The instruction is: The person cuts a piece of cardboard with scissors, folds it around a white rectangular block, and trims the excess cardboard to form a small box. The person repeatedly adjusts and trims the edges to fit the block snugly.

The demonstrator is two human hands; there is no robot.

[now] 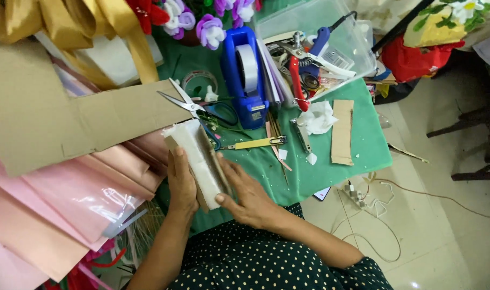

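Note:
A white foam block (194, 153) backed and flanked by brown cardboard strips sits between my hands above the green table cloth (363, 150). My left hand (181, 182) grips its left side, thumb up along the foam. My right hand (245, 193) presses the cardboard against its right side, thumb at the lower end. Scissors (194, 104) with dark handles lie open just beyond the block. A yellow utility knife (253, 143) lies to the right of it.
A blue tape dispenser (245, 75) stands behind the scissors. A clear plastic box (315, 48) holds tools. A cardboard strip (342, 131), crumpled tissue (317, 118), large cardboard sheet (52, 118) and pink wrapping sheets (68, 198) surround the spot. A power strip (355, 196) lies on the floor.

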